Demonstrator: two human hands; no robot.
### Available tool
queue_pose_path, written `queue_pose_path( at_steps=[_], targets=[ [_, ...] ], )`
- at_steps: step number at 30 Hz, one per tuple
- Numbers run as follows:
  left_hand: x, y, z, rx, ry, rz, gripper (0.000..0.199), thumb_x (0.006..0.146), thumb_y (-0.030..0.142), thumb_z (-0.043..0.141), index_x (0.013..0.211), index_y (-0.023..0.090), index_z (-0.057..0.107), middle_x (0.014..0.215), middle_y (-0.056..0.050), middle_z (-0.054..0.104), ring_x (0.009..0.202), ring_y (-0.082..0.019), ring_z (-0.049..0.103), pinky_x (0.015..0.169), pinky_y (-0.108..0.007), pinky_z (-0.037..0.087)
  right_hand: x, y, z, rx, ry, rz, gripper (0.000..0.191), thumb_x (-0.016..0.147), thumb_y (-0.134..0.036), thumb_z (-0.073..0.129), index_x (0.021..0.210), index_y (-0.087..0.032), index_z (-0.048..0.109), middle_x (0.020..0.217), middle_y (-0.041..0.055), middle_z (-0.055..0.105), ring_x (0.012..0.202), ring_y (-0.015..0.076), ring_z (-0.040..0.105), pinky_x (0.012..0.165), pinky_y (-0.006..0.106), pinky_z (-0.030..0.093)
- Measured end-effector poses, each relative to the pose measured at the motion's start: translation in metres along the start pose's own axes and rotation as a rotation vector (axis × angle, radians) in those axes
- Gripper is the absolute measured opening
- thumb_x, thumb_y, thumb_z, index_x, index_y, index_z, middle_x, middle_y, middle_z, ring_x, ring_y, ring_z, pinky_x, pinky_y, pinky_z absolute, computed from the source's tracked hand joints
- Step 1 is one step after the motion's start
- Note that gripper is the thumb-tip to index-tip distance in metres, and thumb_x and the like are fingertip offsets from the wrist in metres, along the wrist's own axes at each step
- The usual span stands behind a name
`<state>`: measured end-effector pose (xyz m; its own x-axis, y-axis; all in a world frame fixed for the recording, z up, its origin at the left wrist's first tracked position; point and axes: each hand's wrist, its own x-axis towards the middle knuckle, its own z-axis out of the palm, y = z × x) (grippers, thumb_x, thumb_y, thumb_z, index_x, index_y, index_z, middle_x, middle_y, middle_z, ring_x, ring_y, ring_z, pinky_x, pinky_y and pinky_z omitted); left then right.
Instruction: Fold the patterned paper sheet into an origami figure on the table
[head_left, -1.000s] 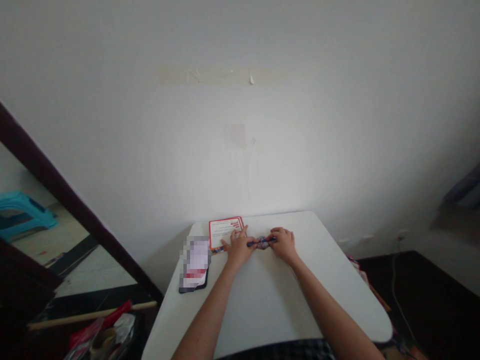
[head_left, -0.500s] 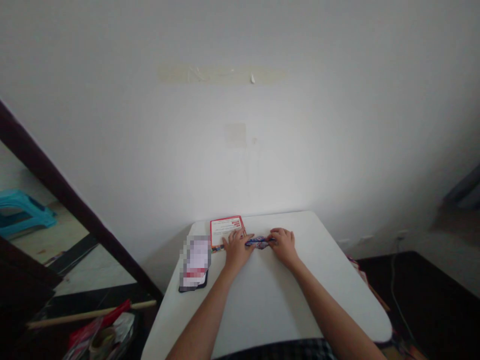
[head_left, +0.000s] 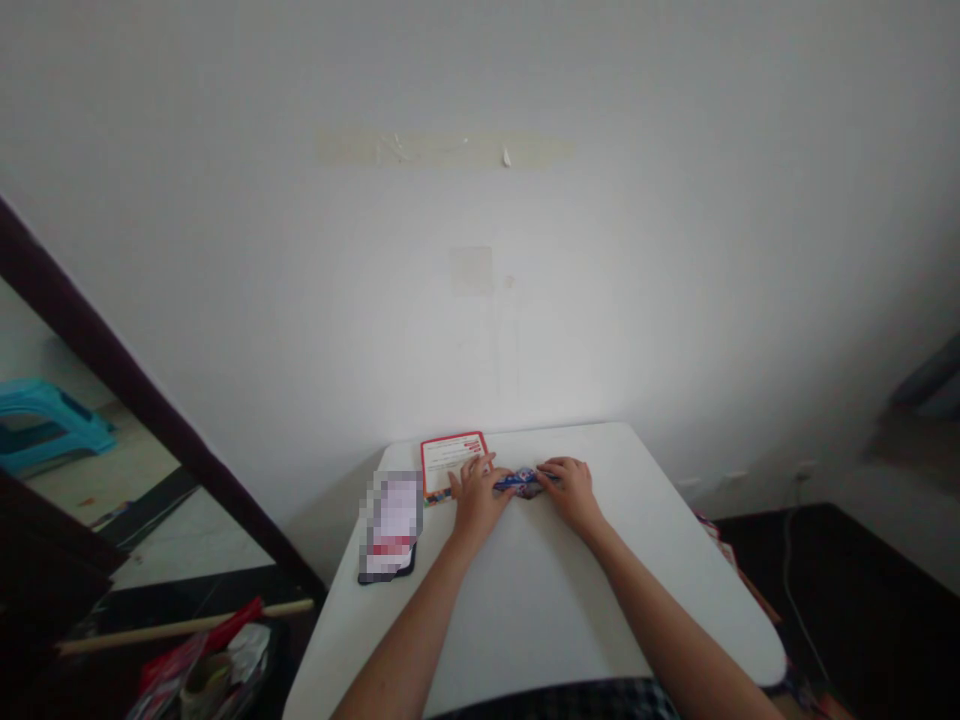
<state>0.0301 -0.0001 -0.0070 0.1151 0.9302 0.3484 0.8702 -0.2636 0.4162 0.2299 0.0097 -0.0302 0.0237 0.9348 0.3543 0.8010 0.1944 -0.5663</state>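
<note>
Between my two hands, low over the white table (head_left: 540,590), is a small blue patterned piece (head_left: 527,478), perhaps folded paper; its exact kind is too small to make out. My left hand (head_left: 478,492) pinches its left end with thumb and finger, while its other fingers spread over a red-edged printed card (head_left: 450,460). On the other end, my right hand (head_left: 568,488) closes with thumb and fingers. Parts of the piece are hidden under the fingertips.
A phone (head_left: 391,525) with a blurred screen lies at the table's left side. The wall (head_left: 480,350) meets the table's back edge. On the floor at left are a bin with rubbish (head_left: 214,675) and a wooden stick (head_left: 187,625). A mirror shows a blue stool (head_left: 56,420).
The blue piece's middle now shows wider and flatter between my fingers. Both hands have shifted only slightly and keep their grip. The card and phone look unmoved.
</note>
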Motion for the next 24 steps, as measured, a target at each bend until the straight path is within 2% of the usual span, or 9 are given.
queue_pose_path(
  at_steps=[5,11,17,24],
  targets=[
    [-0.0006,0.0029,-0.0043,-0.010,0.004,0.019,0.022,0.079,0.038,0.071,0.101,0.038,0.071,0.139,0.002,0.053,0.133,-0.028,0.036,0.114,-0.063,0.014,0.0005,0.0035,-0.0005,0.086,0.054,-0.058,0.025,0.087,-0.041,0.058,0.097,-0.026,0.074,0.106,0.0052,0.068,0.109,0.0211,0.054,0.098,0.033,0.038],
    [0.0003,0.0042,-0.0038,0.001,0.004,-0.020,0.031,0.083,0.040,0.065,0.114,0.038,0.068,0.139,0.000,0.053,0.132,-0.026,0.036,0.115,-0.056,0.016,0.0013,0.0016,-0.0055,0.187,0.076,-0.075,0.025,0.086,-0.041,0.058,0.095,-0.025,0.075,0.106,0.0064,0.068,0.108,0.0222,0.055,0.100,0.036,0.039],
    [0.0004,0.0046,-0.0027,-0.003,0.029,-0.023,0.023,0.090,0.039,0.055,0.107,0.038,0.071,0.138,0.001,0.054,0.131,-0.026,0.038,0.114,-0.056,0.019,0.0033,0.0022,-0.0052,0.246,0.090,-0.109,0.021,0.085,-0.038,0.059,0.095,-0.029,0.074,0.104,0.0040,0.068,0.106,0.0210,0.056,0.101,0.037,0.038],
    [-0.0006,0.0023,-0.0010,0.012,0.004,0.004,0.025,0.090,0.041,0.055,0.111,0.044,0.069,0.139,0.000,0.051,0.131,-0.027,0.037,0.113,-0.060,0.020,0.0008,0.0042,-0.0067,0.172,0.092,-0.113,0.017,0.085,-0.033,0.061,0.094,-0.031,0.075,0.107,0.0040,0.065,0.112,0.0218,0.050,0.102,0.036,0.037]
  ],
)
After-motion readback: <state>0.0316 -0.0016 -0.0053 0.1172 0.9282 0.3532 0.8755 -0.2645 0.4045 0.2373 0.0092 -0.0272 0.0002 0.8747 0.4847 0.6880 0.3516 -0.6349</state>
